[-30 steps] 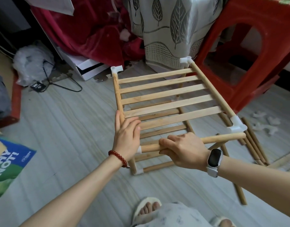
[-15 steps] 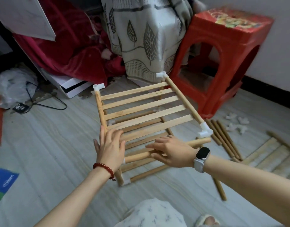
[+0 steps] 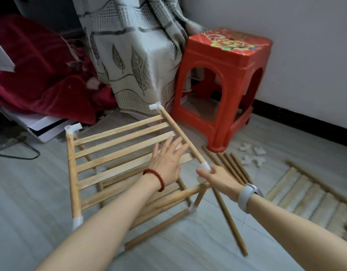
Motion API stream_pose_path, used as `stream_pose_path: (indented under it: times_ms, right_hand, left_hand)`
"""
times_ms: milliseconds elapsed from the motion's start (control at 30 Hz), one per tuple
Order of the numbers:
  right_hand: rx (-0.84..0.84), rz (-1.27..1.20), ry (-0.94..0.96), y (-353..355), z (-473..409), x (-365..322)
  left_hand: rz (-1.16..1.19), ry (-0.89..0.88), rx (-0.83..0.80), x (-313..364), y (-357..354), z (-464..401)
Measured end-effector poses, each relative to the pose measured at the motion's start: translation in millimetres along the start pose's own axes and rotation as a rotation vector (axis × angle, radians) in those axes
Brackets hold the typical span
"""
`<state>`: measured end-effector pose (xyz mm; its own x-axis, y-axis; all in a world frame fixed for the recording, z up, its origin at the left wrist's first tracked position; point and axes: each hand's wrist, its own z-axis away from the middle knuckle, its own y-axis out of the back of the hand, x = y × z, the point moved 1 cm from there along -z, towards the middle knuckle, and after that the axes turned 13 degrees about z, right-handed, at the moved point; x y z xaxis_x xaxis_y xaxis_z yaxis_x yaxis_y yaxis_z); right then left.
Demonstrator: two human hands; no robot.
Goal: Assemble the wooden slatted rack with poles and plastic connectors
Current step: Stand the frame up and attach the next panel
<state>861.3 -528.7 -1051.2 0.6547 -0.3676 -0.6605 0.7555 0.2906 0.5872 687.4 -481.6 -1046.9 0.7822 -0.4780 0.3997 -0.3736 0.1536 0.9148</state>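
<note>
Nearest you, your left hand [image 3: 165, 165] lies flat with its fingers straight and spread over the upper slats of the wooden rack [image 3: 118, 151], which stands on the floor [image 3: 31, 192] directly under both your arms. Just to the right of it, your right hand [image 3: 217, 178] reaches to the white plastic connector [image 3: 205, 167] at the rack's near right corner; its fingers look loosely extended against that corner, though blur keeps you from telling whether they pinch it. Beyond your right hand loose poles [image 3: 230, 165] lie side by side on the floor, with a spare slatted panel [image 3: 313, 196] to their right and small white connectors [image 3: 253, 153] farther off. Past those stands a red stool [image 3: 225, 85].
</note>
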Motion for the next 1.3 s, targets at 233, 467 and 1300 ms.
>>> stream_pose_path:
  times_ms: [233,467,1300]
  right_hand:
    - [0.048,-0.115,-0.023,-10,-7,13]
    - [0.11,0.075,0.129,-9,-1,22]
    - [-0.107,-0.2,0.073,23,8,44]
  left_hand:
    - [-0.204,-0.081,-0.14,13,-41,-60]
    - [-0.114,-0.079,-0.112,13,-47,-70]
    - [0.428,-0.079,-0.292,33,-34,45]
